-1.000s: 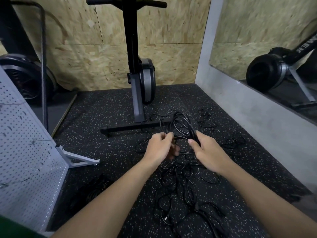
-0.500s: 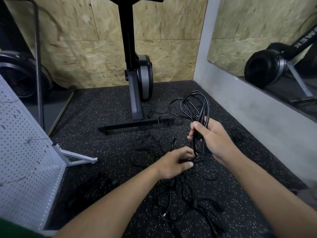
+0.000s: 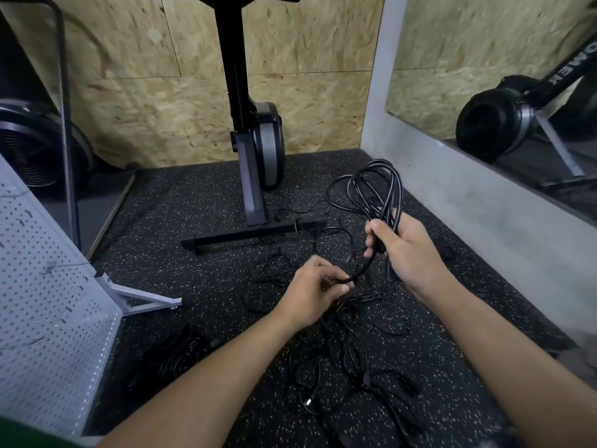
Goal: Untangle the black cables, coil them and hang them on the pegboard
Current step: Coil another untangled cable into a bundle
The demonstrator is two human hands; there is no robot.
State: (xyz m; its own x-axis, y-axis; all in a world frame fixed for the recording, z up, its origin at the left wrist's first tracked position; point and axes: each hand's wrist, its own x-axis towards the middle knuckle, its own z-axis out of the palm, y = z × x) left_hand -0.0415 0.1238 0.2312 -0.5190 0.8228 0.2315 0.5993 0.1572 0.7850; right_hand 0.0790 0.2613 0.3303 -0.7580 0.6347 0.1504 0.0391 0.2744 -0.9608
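Observation:
My right hand (image 3: 407, 253) grips a bundle of black cable loops (image 3: 371, 189) that stand up above the fist. A strand of that cable runs down and left to my left hand (image 3: 315, 294), which pinches it between thumb and fingers. Beneath both hands a tangle of thin black cables (image 3: 352, 344) sprawls over the speckled floor mat, reaching toward the bottom of the view. Another dark heap of cable (image 3: 181, 354) lies beside the white pegboard (image 3: 48, 302), which stands tilted at the left edge on a metal foot.
A black exercise machine (image 3: 255, 150) stands at the back centre, its base bar (image 3: 255, 234) lying across the mat just beyond the cables. A grey low wall (image 3: 484, 221) with a mirror runs along the right. A fan-wheel machine (image 3: 29, 147) sits at the far left.
My right hand has lifted the cable loops up and to the right. My left hand has dropped lower and drawn back, holding a strand.

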